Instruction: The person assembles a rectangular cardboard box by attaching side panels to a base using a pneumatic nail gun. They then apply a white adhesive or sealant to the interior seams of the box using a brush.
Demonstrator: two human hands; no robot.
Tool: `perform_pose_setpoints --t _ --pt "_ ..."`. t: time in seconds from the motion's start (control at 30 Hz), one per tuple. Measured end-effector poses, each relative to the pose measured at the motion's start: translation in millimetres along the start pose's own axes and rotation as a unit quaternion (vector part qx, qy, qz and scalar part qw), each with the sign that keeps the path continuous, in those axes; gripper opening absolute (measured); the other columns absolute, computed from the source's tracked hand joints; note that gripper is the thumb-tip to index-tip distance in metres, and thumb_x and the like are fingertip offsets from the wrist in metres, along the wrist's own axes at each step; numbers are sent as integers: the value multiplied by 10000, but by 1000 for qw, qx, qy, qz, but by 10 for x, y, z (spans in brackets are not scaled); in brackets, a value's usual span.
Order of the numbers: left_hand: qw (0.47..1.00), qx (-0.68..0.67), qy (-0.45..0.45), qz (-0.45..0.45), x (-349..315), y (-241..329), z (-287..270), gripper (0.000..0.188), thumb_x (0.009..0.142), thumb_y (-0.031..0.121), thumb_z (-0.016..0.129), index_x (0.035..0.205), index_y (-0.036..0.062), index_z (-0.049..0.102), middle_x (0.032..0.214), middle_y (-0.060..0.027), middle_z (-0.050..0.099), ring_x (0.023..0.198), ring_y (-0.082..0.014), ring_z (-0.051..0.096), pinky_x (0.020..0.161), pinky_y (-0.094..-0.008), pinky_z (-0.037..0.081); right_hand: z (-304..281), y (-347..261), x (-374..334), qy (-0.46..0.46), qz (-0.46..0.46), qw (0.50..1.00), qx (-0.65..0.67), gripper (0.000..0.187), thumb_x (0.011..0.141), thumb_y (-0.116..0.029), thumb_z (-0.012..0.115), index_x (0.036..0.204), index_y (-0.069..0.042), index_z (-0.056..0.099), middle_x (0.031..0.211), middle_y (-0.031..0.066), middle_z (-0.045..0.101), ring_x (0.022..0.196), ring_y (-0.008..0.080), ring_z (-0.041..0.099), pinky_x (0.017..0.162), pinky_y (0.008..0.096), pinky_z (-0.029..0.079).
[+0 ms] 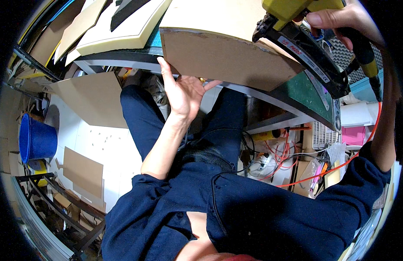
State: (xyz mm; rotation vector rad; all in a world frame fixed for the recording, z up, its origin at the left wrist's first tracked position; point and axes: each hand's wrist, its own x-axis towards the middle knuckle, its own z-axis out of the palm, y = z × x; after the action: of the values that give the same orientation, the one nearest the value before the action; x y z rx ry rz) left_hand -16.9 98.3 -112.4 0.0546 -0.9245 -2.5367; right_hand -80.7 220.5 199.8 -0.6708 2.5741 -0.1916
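My right hand [340, 21] grips a yellow and black air nailer [306, 52] at the upper right. Its nose is at the top edge of a brown board [227, 58]; whether it touches I cannot tell. This board stands at the front of a pale panel [205, 13], and the two meet along a slightly rough edge. Under the board's lower left edge is my left hand [186, 95], palm turned up, thumb and a finger stretched apart. Some of its fingers are partly hidden, and it appears to hold nothing.
Cream foam-like sheets [118, 35] lie on the bench's left side. A green mat [301, 93] covers its right end. A red air hose [332, 174] and tangled cables run at the right. Leaning at the left is a brown sheet [92, 98], near a blue bucket [36, 139].
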Motion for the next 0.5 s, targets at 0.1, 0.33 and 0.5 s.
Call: perform_pose_setpoints --t 0.1,0.33,0.5 --pt "1000 7 -10 -2 -10 12 -8 992 787 809 171 1433 57 194 1369 -256 363 1246 -372 408 964 -619 339 38 25 -28 11 -34 999 -29 316 790 -229 723 931 43 647 681 67 630 468 92 538 430 214 424" --pt "1000 8 -2 -4 -18 16 13 1006 779 815 183 1442 59 156 1397 -262 316 1275 -392 364 975 -632 317 31 49 51 3 -46 998 -43 323 790 -234 723 937 43 647 701 69 637 469 92 539 432 212 425" --pt "1000 15 -14 -4 -12 16 -5 1012 777 817 189 1446 60 131 1404 -270 295 1280 -401 353 974 -634 318 0 57 55 -9 -47 998 -42 326 791 -237 722 939 44 647 714 70 641 472 92 540 435 212 427"
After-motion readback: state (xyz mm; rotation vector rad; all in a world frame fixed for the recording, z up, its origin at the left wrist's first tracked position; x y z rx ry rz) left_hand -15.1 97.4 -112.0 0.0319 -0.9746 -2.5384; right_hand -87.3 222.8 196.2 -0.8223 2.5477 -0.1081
